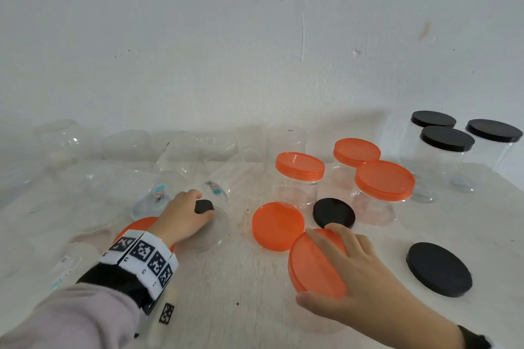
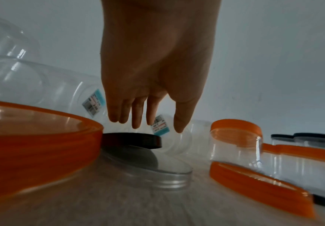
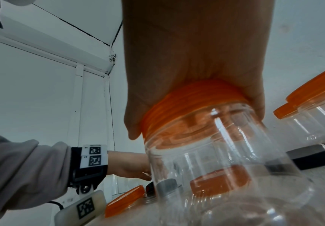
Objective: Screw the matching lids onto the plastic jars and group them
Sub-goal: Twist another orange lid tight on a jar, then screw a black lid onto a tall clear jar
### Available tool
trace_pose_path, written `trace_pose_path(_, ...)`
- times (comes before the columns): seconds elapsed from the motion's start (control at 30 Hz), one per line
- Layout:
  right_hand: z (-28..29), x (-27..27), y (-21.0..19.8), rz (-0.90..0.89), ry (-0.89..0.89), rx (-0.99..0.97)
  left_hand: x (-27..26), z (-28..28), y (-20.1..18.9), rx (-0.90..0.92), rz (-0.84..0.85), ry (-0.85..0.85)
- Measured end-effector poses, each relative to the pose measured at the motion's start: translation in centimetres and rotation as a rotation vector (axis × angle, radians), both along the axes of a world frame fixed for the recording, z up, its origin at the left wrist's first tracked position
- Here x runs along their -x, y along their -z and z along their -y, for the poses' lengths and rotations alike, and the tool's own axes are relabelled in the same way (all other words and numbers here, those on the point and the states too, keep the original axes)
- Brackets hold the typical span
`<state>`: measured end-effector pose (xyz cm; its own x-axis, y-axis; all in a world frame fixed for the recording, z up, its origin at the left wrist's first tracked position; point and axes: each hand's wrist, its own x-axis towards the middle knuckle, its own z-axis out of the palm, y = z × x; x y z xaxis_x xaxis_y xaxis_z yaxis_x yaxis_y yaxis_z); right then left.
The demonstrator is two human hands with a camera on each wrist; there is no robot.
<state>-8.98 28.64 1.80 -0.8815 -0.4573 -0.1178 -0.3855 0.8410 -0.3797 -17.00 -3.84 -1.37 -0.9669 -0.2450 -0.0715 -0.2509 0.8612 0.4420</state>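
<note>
Jar (image 3: 225,160) low in the frame's middle, light, stiff, slick clear plastic, best taken by ribbed orange lid (image 1: 314,263), clasped by right hand (image 1: 354,272); left hand (image 1: 181,218) slack-fingered over black lid (image 1: 203,206).

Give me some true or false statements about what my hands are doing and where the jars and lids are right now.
1. The right hand grips an orange lid sitting on a clear jar. True.
2. Three black-lidded jars stand at the far right. True.
3. Every black lid is on a jar. False: two loose black lids lie on the table.
4. The left hand holds an orange lid. False: it reaches over a small black lid.
</note>
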Motion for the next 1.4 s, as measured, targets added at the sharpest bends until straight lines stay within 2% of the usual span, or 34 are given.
trace_pose_path(0.27,-0.2,-0.1,-0.5,0.037,-0.019,0.031,1.1,0.9,1.5,0.102,0.156,0.023)
trace_pose_path(0.47,-0.9,0.0,-1.2,0.114,-0.074,0.093,0.9,0.8,1.3,0.115,0.195,0.016)
trace_pose_path(0.67,-2.4,1.4,-1.7,0.119,-0.022,0.113,0.5,0.4,0.8,0.096,0.205,0.009)
trace_pose_path(1.03,-2.0,4.8,-0.9,0.023,0.102,0.137,-1.2,-0.6,-1.3,-0.001,0.146,0.024)
trace_pose_path(1.2,0.3,5.2,-1.8,0.006,0.210,0.008,-2.6,-0.6,-2.5,-0.122,0.035,0.031)
trace_pose_path(1.3,3.3,5.0,-2.2,-0.168,0.150,-0.095,-3.8,-0.5,-3.1,-0.236,-0.059,0.022)
trace_pose_path(1.4,7.4,5.1,-2.4,-0.218,0.047,-0.038,-5.0,-0.2,-3.4,-0.375,-0.161,0.014)
